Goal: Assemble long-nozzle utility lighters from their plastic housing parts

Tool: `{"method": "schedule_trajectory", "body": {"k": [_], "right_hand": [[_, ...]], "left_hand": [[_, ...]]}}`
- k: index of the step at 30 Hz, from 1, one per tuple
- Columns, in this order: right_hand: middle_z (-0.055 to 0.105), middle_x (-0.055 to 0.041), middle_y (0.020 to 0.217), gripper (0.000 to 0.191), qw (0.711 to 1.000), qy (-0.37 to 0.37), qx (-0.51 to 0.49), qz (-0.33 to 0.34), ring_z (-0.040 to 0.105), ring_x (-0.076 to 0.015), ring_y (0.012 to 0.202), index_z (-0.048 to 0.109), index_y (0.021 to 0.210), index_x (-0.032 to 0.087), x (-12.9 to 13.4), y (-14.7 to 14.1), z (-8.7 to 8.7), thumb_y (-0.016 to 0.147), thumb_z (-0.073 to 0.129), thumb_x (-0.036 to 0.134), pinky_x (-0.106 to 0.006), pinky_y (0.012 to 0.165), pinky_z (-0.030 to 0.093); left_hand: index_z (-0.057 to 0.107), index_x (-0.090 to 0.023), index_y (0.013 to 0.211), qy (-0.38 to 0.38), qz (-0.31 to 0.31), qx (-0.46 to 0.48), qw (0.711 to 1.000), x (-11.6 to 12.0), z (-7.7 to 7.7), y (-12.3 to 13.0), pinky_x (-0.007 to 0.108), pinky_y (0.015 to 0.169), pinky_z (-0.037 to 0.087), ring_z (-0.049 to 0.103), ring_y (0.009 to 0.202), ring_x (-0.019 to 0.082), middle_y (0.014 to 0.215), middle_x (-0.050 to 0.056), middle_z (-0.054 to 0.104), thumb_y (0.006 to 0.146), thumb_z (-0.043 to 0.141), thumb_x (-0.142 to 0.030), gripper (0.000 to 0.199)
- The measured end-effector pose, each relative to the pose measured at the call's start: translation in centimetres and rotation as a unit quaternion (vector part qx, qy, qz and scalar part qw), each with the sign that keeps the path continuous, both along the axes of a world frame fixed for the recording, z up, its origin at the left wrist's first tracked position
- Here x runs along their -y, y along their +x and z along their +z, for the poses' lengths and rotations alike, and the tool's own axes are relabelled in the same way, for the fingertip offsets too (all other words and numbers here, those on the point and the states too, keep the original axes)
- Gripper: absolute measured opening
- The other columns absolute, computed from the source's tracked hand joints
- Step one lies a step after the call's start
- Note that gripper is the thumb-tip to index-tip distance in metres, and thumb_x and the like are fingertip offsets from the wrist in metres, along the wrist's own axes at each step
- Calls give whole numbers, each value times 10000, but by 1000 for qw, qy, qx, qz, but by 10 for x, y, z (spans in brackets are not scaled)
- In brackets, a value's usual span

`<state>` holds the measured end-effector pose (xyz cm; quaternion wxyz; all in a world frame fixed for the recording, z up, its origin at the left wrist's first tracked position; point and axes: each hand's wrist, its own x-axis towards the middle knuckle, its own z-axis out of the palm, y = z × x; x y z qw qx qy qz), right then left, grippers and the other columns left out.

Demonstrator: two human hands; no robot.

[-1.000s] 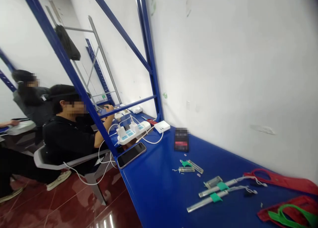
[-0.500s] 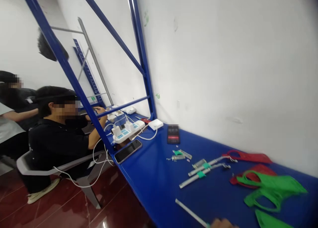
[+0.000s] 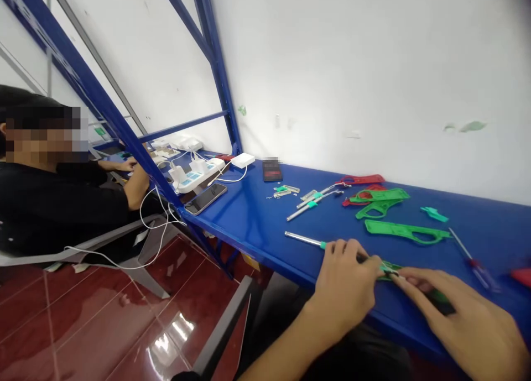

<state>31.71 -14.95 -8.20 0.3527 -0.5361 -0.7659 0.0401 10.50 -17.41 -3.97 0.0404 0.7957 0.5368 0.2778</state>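
My left hand (image 3: 346, 284) is closed round a partly opened gas lighter (image 3: 305, 239). Its silver tube sticks out to the left, with a teal collar close to my fingers. My right hand (image 3: 468, 309) pinches at the lighter's handle end, where small white and dark parts show between the two hands. A green edge of the handle shows under my right palm, the rest being covered by fingers. Just beyond my hands lies a loose green handle shell (image 3: 398, 230), with a screwdriver (image 3: 473, 259) to its right.
Farther back lie more green shells (image 3: 384, 198), red shells (image 3: 360, 179), a teal piece (image 3: 435, 213), lighter tubes (image 3: 302, 209) and small clear tanks (image 3: 286, 191). A phone (image 3: 206, 198) and power strip (image 3: 201, 173) sit left, by the blue frame (image 3: 224, 93). A co-worker (image 3: 53, 204) sits beyond.
My view has swung right and down, bringing both hands into sight. Earlier only a tube and some fingers showed at the bottom edge. The parts on the table look unmoved.
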Motion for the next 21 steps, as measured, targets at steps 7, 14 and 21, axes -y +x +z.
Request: {"method": "schedule_trajectory", "body": {"k": [7,14,21], "right_hand": [[791,-21,949,747,1000,20,0,-2,764,-254,831,757,937,289,4,-8,18,907,367,925,-375,692,549],[800,13,940,669,999,29,3,19,774,-229,797,770,935,311,2,-3,16,947,399,867,-347,650,564],[803,-8,965,607,998,35,0,53,771,-213,854,784,953,288,5,-4,16,1021,412,763,-350,758,595]], "left_hand": [[679,-166,1214,42,2,2,999,-1,-1,-4,455,945,605,687,1092,239,1222,81,689,1032,674,-305,229],[689,-169,1204,33,-2,34,999,1,-3,-7,457,960,605,695,1091,233,1217,80,701,1041,665,-315,220],[685,-177,1229,-14,-8,35,999,-1,1,-9,466,981,600,694,1108,236,1260,91,696,1045,660,-340,247]]}}
